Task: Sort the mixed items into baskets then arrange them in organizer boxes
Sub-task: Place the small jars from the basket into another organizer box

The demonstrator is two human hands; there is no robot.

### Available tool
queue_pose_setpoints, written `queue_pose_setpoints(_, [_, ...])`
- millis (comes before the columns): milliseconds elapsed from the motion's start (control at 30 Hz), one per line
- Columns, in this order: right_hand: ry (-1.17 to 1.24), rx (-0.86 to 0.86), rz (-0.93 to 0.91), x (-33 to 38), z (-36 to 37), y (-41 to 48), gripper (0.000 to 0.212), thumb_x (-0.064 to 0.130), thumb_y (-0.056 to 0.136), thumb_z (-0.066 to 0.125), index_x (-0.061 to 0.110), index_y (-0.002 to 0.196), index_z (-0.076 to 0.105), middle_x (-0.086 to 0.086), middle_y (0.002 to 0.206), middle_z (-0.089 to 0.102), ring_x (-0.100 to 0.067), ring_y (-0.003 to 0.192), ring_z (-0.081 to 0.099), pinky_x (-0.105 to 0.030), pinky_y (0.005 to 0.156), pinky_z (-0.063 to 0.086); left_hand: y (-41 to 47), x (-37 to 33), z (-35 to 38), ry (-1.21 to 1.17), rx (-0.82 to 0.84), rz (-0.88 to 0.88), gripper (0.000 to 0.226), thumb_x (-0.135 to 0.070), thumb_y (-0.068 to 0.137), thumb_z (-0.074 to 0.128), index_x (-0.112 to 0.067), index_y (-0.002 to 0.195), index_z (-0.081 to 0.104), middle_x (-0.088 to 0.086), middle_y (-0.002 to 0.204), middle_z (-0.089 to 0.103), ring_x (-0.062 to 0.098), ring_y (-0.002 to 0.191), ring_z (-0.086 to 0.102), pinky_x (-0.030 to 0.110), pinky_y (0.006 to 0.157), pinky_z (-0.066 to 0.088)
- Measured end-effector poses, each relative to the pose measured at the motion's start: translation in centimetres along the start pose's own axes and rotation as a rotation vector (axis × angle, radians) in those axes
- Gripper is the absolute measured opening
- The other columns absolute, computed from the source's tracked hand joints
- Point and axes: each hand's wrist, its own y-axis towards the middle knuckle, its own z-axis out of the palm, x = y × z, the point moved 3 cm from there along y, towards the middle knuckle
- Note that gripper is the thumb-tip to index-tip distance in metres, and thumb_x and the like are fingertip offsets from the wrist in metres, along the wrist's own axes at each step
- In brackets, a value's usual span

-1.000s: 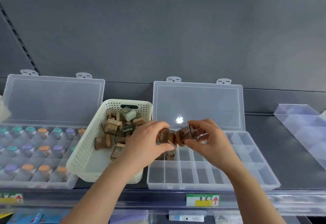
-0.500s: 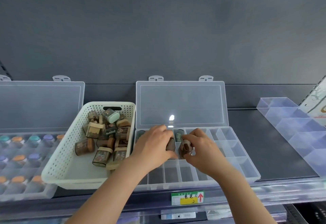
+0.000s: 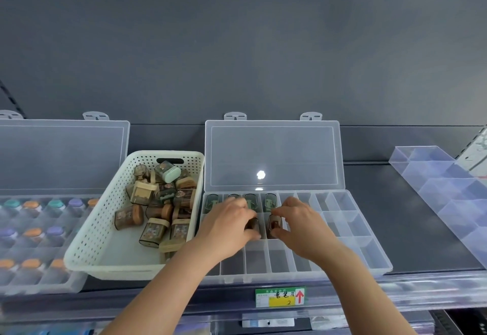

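Dropped into org box (image 3: 369, 262): L grip (image 3: 229, 226) pinches brown sharpener (image 3: 253, 224), R grip (image 3: 303, 225) pinches second sharpener (image 3: 274, 225); basket (image 3: 87, 255) just beside.

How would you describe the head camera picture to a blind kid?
The left hand holds a brown sharpener in the middle row of the organizer box; the right hand holds a second sharpener beside it. A white basket on the left holds more.

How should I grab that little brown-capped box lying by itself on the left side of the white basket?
Probably from above: the brown-capped box lies on its side at the pile's left edge in the white basket, cap pointing right. Pinch its flat body across near and far faces; the top is uncovered.
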Motion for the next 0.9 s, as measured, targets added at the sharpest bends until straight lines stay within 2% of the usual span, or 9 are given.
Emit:
queue_pose_setpoints(167, [-0.013,0.004,-0.006,-0.1,0.0,0.2,0.028,0.026,0.089,0.059,0.019,0.116,0.064,0.001,0.114,0.055,-0.015,0.099,0.054,-0.021,0.084,0.045,-0.3,-0.2,0.1,0.003,-0.018,0.004,0.047,-0.047,0.089,0.058,-0.020,0.127,0.059,-0.005,0.116,0.053,0.012,0.110,0.045,0.029,0.090,0.043])
queue_pose_setpoints(300, [0.054,-0.034,-0.040,1.4,-0.5,0.5,0.044,0.031,0.086,0.063,0.022,0.128,0.056,0.002,0.118,0.054,-0.016,0.104,0.053,-0.023,0.087,0.043,-1.4,0.7,-1.3,-0.061,-0.099,-0.012,0.054,-0.048,0.089,0.056,-0.023,0.136,0.051,-0.008,0.123,0.051,0.009,0.117,0.043,0.024,0.092,0.036])
queue_pose_setpoints(400, [0.112,-0.078,-0.156,4.4,-0.9,1.0,0.042,0.034,0.086,0.062,0.024,0.127,0.058,0.004,0.116,0.057,-0.012,0.100,0.051,-0.021,0.084,0.042,-3.1,3.1,-3.8,-0.084,-0.157,-0.105,0.043,-0.043,0.091,0.057,-0.027,0.131,0.056,-0.012,0.117,0.054,0.005,0.110,0.047,0.022,0.089,0.039])
queue_pose_setpoints(467, [0.154,-0.076,-0.254,7.1,-0.9,1.4,0.039,0.033,0.087,0.061,0.025,0.125,0.060,0.005,0.116,0.059,-0.013,0.104,0.051,-0.024,0.089,0.045,-4.5,5.5,-5.4,-0.062,-0.177,-0.208,0.030,-0.035,0.093,0.057,-0.029,0.122,0.061,-0.014,0.109,0.056,0.002,0.100,0.051,0.025,0.088,0.047])
queue_pose_setpoints(533, [0.173,-0.047,-0.365,9.8,-0.7,1.8,0.036,0.031,0.088,0.061,0.024,0.123,0.062,0.004,0.118,0.061,-0.015,0.108,0.050,-0.028,0.094,0.045,-6.0,8.1,-6.5,-0.016,-0.182,-0.345,0.020,-0.030,0.093,0.057,-0.030,0.112,0.064,-0.014,0.106,0.058,0.004,0.092,0.054,0.026,0.081,0.049])
queue_pose_setpoints(600, [0.143,0.003,-0.488,12.4,-0.2,2.1,0.034,0.031,0.088,0.060,0.023,0.120,0.064,0.002,0.114,0.063,-0.017,0.106,0.050,-0.028,0.094,0.043,-7.3,10.6,-6.7,0.052,-0.113,-0.495,0.009,-0.033,0.091,0.059,-0.030,0.097,0.064,-0.010,0.101,0.059,0.007,0.086,0.055,0.025,0.072,0.046])
queue_pose_setpoints(667, [0.060,0.054,-0.590,14.6,0.4,2.6,0.031,0.031,0.089,0.057,0.019,0.117,0.066,-0.001,0.108,0.065,-0.021,0.101,0.050,-0.027,0.092,0.039,-8.2,12.4,-6.2,0.112,-0.011,-0.617,0.023,-0.046,0.088,0.060,-0.024,0.082,0.059,-0.006,0.088,0.059,0.011,0.077,0.055,0.028,0.067,0.047])
queue_pose_setpoints(767, [-0.101,0.135,-0.617,17.0,1.4,3.6,0.030,0.033,0.089,0.054,0.021,0.115,0.065,-0.003,0.106,0.064,-0.024,0.101,0.047,-0.036,0.091,0.040,-8.9,13.8,-4.6,0.086,0.126,-0.717,0.036,-0.057,0.081,0.062,-0.022,0.075,0.057,-0.006,0.077,0.059,0.011,0.070,0.056,0.028,0.060,0.045])
queue_pose_setpoints(900, [-0.327,0.279,-0.610,19.1,2.5,4.8,0.026,0.030,0.087,0.055,0.016,0.108,0.063,-0.005,0.102,0.063,-0.026,0.099,0.052,-0.038,0.090,0.041,-8.7,14.5,-3.6,-0.107,0.177,-0.752,0.034,-0.046,0.079,0.065,-0.018,0.063,0.053,-0.004,0.062,0.054,0.013,0.057,0.051,0.026,0.054,0.038])
